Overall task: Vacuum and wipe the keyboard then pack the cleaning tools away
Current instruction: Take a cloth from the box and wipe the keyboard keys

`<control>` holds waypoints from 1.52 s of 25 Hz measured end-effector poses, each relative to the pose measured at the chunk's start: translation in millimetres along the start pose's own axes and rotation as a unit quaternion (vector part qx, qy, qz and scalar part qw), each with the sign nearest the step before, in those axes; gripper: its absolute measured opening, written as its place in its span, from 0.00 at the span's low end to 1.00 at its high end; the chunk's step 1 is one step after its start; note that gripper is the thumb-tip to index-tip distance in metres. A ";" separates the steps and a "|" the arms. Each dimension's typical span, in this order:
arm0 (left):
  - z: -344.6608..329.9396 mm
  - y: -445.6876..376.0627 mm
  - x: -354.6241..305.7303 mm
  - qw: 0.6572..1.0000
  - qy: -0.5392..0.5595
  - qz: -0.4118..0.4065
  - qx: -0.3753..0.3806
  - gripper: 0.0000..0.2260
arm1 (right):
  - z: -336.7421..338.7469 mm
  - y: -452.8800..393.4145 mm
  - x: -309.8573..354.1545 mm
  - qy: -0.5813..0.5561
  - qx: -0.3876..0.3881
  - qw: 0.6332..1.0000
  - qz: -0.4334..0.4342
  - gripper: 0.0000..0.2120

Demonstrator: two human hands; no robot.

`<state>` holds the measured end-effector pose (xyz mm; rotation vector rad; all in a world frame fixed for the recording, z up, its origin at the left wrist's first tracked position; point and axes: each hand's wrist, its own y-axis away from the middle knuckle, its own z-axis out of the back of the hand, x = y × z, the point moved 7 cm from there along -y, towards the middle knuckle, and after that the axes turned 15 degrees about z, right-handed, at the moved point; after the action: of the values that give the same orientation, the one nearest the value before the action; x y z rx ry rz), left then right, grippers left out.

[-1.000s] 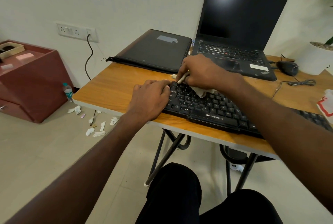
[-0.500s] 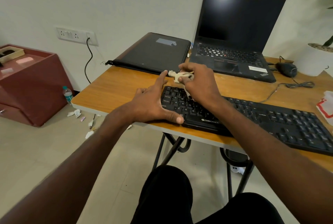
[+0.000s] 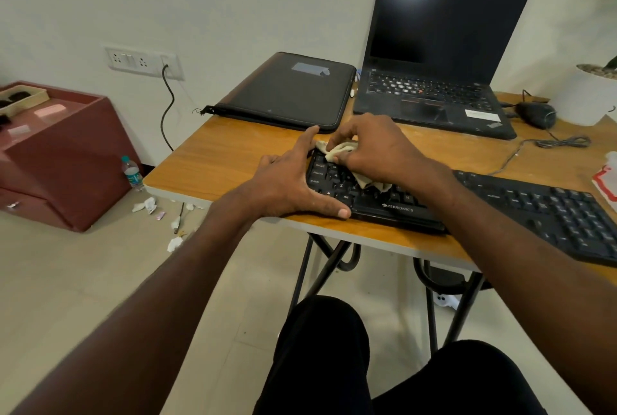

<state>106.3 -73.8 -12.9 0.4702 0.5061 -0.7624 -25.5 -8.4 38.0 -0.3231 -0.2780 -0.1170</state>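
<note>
Wiping the black keyboard at its far-left corner right now. It sits along the near edge of the wooden table, running off to the right. My right hand has its fingers curled round a beige cloth, bunched up and pressed onto the keys. My left hand is spread flat, bracing the keyboard's left end, thumb along its near edge. Farther back there's an open laptop with a dark sleeve to its left, and a mouse off to the right.
</note>
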 end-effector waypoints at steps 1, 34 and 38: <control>-0.1 1.4 -1.4 1.000 -0.004 -0.003 0.000 0.64 | 1.4 -0.4 1.6 0.031 -0.005 1.000 -0.001 0.10; -4.8 -13.8 5.9 0.999 -0.021 -0.020 -0.042 0.67 | -0.3 3.7 4.5 0.028 -0.077 0.997 0.013 0.05; -5.4 -17.2 7.3 0.999 -0.017 -0.017 -0.040 0.68 | 21.1 21.8 -12.7 0.022 -0.034 0.999 -0.021 0.03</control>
<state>96.6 -85.5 -25.1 0.3748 0.5127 -0.7787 -39.5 20.0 47.1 -0.3824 -0.2371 -0.1756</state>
